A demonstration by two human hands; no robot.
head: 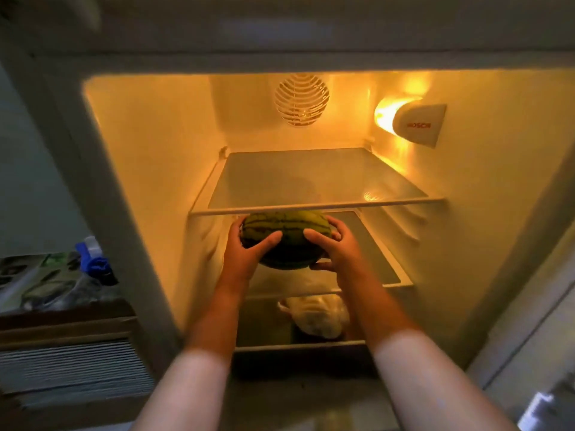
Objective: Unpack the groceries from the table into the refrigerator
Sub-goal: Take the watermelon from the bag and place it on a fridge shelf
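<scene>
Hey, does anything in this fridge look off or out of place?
Nothing stands out. Both hands, left hand and right hand, hold the watermelon level over the second shelf; the top shelf sits straight, nothing spilled.

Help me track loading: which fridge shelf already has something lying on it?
The lowest shelf: a plastic bag lies on it. The top shelf holds nothing.

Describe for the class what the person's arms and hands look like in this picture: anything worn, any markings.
Both arms are bare as far as the picture shows: no sleeves, gloves, watch, bracelets or rings can be seen. The left hand and right hand show no visible markings. The fridge's yellow light falls on hands and wrists, while the forearms nearer the camera lie in cooler light.
</scene>
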